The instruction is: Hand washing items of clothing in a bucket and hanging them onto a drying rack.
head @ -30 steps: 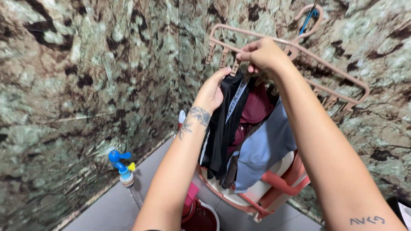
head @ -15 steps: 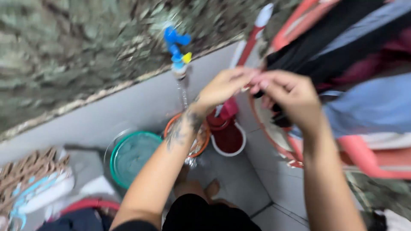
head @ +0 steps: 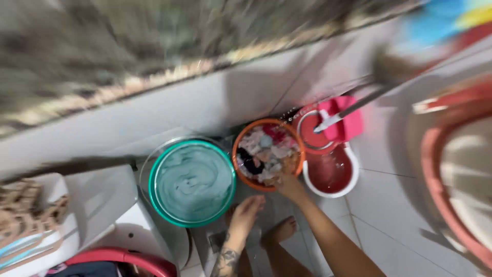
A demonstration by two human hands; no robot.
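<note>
My right hand (head: 290, 186) reaches down to the near rim of an orange basin (head: 240, 139) full of wet clothes (head: 266, 154) and touches it or the clothes; the blur hides whether it grips anything. My left hand (head: 247, 212), tattooed at the wrist, hangs lower with fingers loosely apart, holding nothing, just below a green basin (head: 192, 182) of cloudy water. My bare feet (head: 279, 231) stand on the grey tiled floor under both hands.
A red-and-white bucket (head: 330, 177) with a pink mop wringer (head: 342, 123) and a mop handle stands right of the orange basin. A large salmon tub rim (head: 435, 179) is at the right. A white ledge (head: 97, 197) and a red basin edge (head: 123, 256) lie at the lower left.
The view swung from the wall hanger down to the floor. Both hands left the hanging clothes and dropped to the basins; the right hand now reaches the orange basin.
</note>
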